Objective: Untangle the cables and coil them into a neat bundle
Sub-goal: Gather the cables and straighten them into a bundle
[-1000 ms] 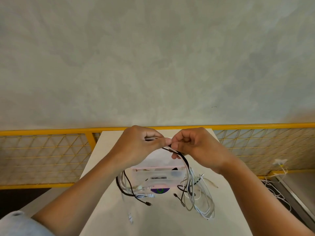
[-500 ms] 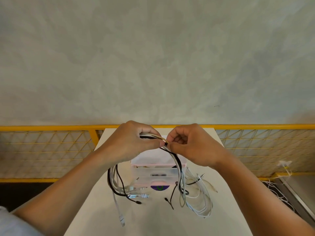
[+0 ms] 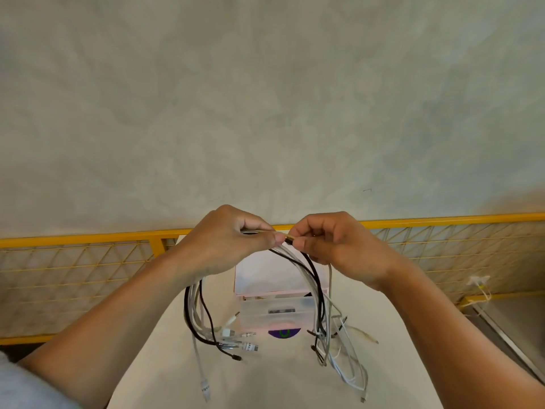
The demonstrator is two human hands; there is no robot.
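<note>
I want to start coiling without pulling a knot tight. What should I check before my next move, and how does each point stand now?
1. Left hand grips the cables: ok.
2. Right hand pinches a cable tip near the left thumb: ok.
3. Cables run separately: not ok, black and white ones cross below the right hand.
4. Plug ends dangle free on the left side: ok.
5. Clear box out of the hanging loops' way: cannot tell.

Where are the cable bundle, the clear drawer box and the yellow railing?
cable bundle [image 3: 192, 308]: head view, left hanging strands.
clear drawer box [image 3: 265, 309]: head view, translucent front face.
yellow railing [image 3: 442, 219]: head view, top bar, right side.
</note>
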